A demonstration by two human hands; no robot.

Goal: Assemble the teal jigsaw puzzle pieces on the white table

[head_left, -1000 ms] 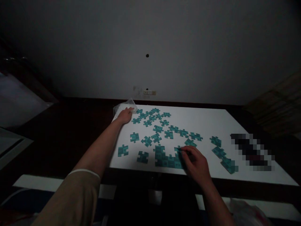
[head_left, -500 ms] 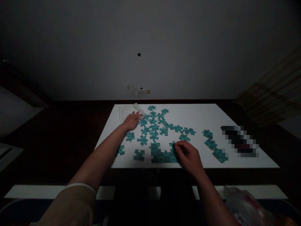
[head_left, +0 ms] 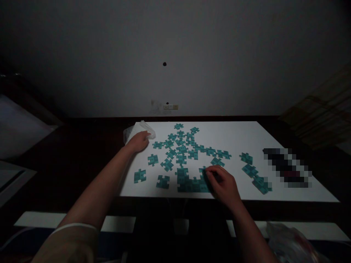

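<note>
My left hand [head_left: 139, 141] reaches to the far left corner of the table, its fingers closed on a clear plastic bag [head_left: 148, 129]. Part of the bag hangs past the table's left edge. Close to the near edge, my right hand [head_left: 223, 182] has curled fingers, with thumb and forefinger at the upper right puzzle piece [head_left: 202, 170] of a joined block. This teal joined block [head_left: 189, 184] is partly covered by that hand. Loose teal puzzle pieces [head_left: 181, 149] lie spread between my hands, some overlapping.
The white table [head_left: 233, 135] stands before a grey wall. On its right lie several more puzzle pieces [head_left: 250, 170], beside a pixelated dark item [head_left: 286, 168]. Another plastic bag [head_left: 290, 243] is at the lower right, below the table's near edge.
My left hand has moved left with the plastic bag, uncovering loose pieces beneath. My right hand stays at the joined block. The view has shifted slightly.
</note>
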